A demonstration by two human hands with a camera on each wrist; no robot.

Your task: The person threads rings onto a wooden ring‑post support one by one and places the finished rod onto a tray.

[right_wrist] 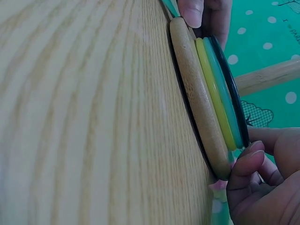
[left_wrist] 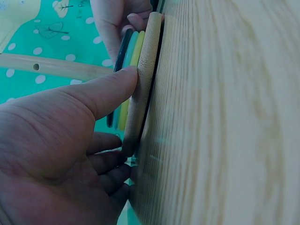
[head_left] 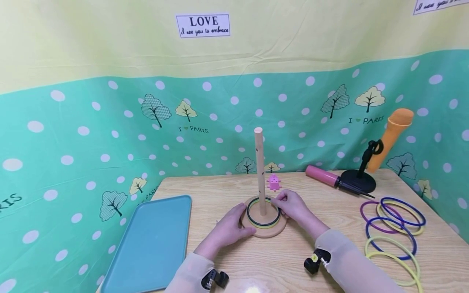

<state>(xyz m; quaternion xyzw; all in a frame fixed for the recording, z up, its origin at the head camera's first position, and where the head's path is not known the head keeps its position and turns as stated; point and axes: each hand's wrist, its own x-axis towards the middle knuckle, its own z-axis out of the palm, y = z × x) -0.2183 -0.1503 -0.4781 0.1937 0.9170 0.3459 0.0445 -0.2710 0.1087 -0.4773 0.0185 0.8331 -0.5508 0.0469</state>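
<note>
With the base as the centre of my clock and twelve straight ahead, my pale sleeves [head_left: 194, 272] come in over the wooden table [head_left: 278, 264] from seven and five. A blue tray [head_left: 146, 244] lies near eight, and overlapping loose rings [head_left: 415, 245] in yellow, blue and purple are spread around three to four. My left hand [head_left: 231, 224] is curved round the wooden base [head_left: 265, 232], thumb on the rim at seven, the other fingers bent close together toward ten. My right hand [head_left: 293, 205] is at two, thumb and forefinger pinching the edge of the black ring [right_wrist: 236, 93]; I can't tell whether they catch the one below too. The base is a thick, round-edged disc of pale brown wood, flat on the table between my hands. On it the rings are stacked, yellow ring [right_wrist: 214, 93] lowest, teal ring [right_wrist: 225, 93] next, black on top, all thin and around the smooth upright pole [head_left: 260, 171], which shows small dark spots. Beyond, a pink toy [head_left: 274, 183] sits past twelve; a pink-and-black pump [head_left: 324, 177] and orange microphone [head_left: 390, 138] lean toward two, before the dotted green cloth [head_left: 220, 110].
</note>
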